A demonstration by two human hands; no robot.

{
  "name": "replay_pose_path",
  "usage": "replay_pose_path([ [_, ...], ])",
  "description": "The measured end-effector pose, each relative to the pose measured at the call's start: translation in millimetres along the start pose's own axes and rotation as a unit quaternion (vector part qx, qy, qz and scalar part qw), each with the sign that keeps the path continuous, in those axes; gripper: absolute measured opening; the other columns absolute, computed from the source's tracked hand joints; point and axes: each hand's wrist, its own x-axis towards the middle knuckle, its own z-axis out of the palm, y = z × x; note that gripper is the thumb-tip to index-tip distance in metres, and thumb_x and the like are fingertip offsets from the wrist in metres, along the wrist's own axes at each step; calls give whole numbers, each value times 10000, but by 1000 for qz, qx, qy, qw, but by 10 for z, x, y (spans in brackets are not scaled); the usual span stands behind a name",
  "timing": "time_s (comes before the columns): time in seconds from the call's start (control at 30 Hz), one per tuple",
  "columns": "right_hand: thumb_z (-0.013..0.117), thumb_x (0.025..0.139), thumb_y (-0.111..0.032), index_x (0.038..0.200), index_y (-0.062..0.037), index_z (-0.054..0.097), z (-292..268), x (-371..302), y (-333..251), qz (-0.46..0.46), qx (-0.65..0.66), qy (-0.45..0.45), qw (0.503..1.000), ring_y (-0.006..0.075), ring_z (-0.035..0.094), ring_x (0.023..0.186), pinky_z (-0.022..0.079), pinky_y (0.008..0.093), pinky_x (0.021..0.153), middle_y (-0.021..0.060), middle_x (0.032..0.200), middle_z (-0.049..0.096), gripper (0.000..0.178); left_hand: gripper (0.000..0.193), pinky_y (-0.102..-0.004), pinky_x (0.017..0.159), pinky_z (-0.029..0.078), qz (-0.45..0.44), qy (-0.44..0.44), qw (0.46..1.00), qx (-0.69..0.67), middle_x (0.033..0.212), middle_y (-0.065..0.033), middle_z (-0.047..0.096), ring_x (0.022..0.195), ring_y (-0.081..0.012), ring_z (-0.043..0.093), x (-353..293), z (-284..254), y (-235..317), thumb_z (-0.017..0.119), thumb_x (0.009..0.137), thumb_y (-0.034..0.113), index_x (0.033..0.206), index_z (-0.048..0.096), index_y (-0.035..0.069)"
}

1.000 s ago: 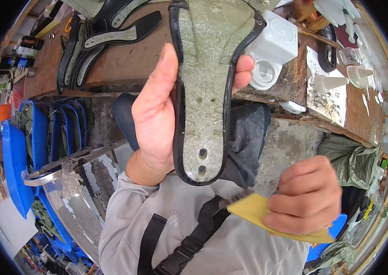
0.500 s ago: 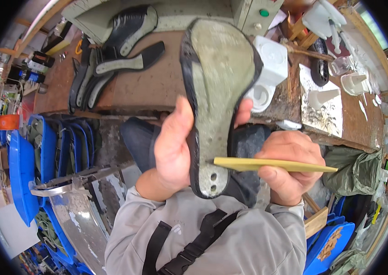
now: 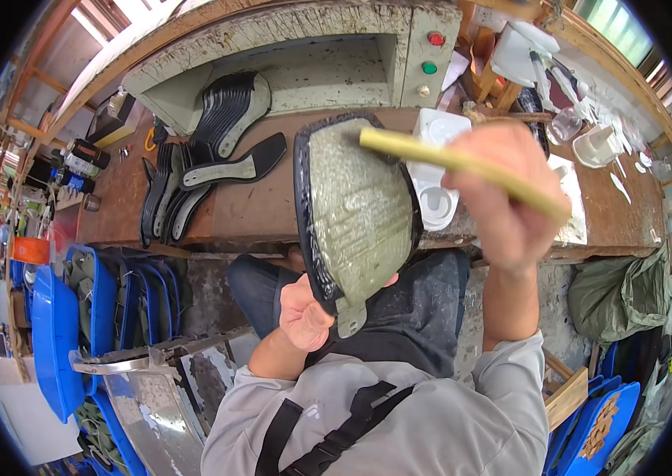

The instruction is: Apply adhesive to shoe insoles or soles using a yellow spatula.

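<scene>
Head view, working area above the lap.

Item: one grey-green, sole-shaped piece with a raised black rim (image 3: pixel 360 218). Held up before the bench edge, broad end toward the bench, narrow end with small holes toward the body. Surface glossy in patches.

Item: left hand (image 3: pixel 305 320). Closed on the piece's edge near the narrow end; a fingertip shows at the opposite side.

Item: right hand (image 3: pixel 506 190), slightly blurred. Grasping a flat yellow brush handle (image 3: pixel 439 155), whose dark tip lies at the broad end, near the rim. Bristle contact cannot be fully made out.

Item: white plastic container with a round recess (image 3: pixel 437 205), on the brown wooden workbench (image 3: pixel 272 202), beyond the piece. Contents not legible.

Item: black-and-grey soles in a pile (image 3: pixel 234 168), bench left, well apart from the brush.

Handling notes, by judgement: a firm left grip away from the wet face suits the brush's push. Light, overlapping strokes would likely give the evenest cover; the ridged middle and the corner along the rim probably want extra care, as liquid could pool there.
</scene>
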Motion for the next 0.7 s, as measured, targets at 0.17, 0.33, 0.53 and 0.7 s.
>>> replay_pose_path([
  [0.17,654,807,-95,841,40,650,-16,-325,-369,69,108,-29,991,214,570,624,444,329,549,113,758,637,139,487,-554,1018,355,36,22,987,154,1287,-240,496,1209,-378,468,120,-157,231,446,972,333,1194,522,-94],
  [0.33,569,879,-77,841,40,585,-297,-751,-209,270,166,253,914,126,514,520,394,276,441,95,684,574,124,488,-389,971,429,28,191,977,-87,1211,-208,547,1064,-282,563,1509,-298,527,303,1010,312,1301,419,-63],
  [0.53,549,913,-126,893,27,541,-360,-938,-120,292,177,232,911,117,471,446,375,231,424,61,673,521,155,324,-349,729,527,8,138,987,77,983,-126,627,826,-216,616,3571,-1230,692,376,1002,246,1116,541,-9],
  [0.7,530,907,-119,865,25,522,-454,-1016,73,336,141,278,889,124,457,429,362,235,412,73,598,506,150,219,-378,734,507,-5,207,976,75,985,-132,613,852,-245,605,4614,-1824,420,497,918,101,1020,573,-78],
])
